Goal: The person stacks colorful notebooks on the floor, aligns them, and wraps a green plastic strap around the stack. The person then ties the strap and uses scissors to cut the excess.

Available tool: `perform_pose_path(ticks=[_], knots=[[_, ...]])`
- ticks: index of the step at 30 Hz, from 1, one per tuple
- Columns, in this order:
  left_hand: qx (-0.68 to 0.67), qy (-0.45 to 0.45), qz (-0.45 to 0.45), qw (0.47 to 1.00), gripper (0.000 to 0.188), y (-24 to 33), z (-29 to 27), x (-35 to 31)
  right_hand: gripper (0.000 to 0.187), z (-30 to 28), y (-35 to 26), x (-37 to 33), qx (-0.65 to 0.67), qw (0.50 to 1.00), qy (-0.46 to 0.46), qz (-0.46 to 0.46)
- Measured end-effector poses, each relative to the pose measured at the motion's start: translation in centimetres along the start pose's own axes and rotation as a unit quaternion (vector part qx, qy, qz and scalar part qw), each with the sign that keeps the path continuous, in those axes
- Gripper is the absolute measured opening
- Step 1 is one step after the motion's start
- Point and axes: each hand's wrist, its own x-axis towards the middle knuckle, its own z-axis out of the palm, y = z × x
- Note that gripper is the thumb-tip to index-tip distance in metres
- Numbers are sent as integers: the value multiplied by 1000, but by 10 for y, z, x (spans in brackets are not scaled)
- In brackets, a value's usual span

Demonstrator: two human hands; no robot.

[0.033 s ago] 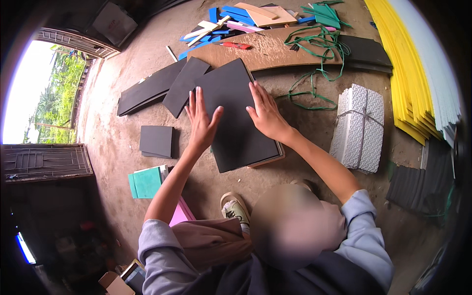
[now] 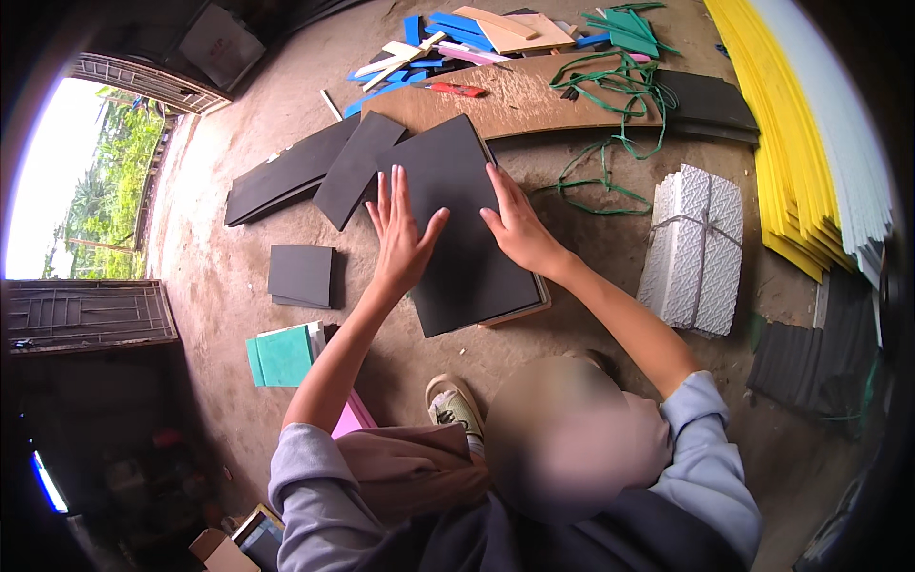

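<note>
A stack of black foam-like sheets (image 2: 469, 286) lies in front of me, slightly turned, with a paler layer showing along its lower edge. My left hand (image 2: 405, 234) rests flat over the left part of the top sheet, fingers stretched and thumb apart. At the stack's right edge, my right hand (image 2: 522, 227) lies with its fingers extended and thumb on the top sheet. Neither hand grips anything. Touching the stack's upper left side is a narrower black sheet (image 2: 357, 170), which overlaps long black strips (image 2: 281, 181).
Beyond the stack lies a brown board (image 2: 515, 91) bearing a red utility knife (image 2: 456, 90) and tangled green strapping (image 2: 610, 100). A tied white textured bundle (image 2: 679, 253) stands right, near yellow sheets (image 2: 777, 143). Small black pieces (image 2: 301, 275) and green sheets (image 2: 281, 357) lie left.
My left hand has slid a little to the right, further over the top sheet. My right hand and the stack stay almost where they were.
</note>
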Motion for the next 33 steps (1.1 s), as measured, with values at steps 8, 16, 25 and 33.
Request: perform_pose_path(ticks=[8,16,25,33], knots=[[99,-39,67,992,79,25,30,16,37,-66,97,0,-61,988,84,114],[116,-79,46,989,76,35,26,23,31,-31,198,-1,-293,955,-45,13],[100,-79,31,991,79,33,25,24,28,0,212,5,-366,923,-114,-16],[119,-70,35,990,78,32,27,23,25,-10,184,-40,-351,896,-270,27]])
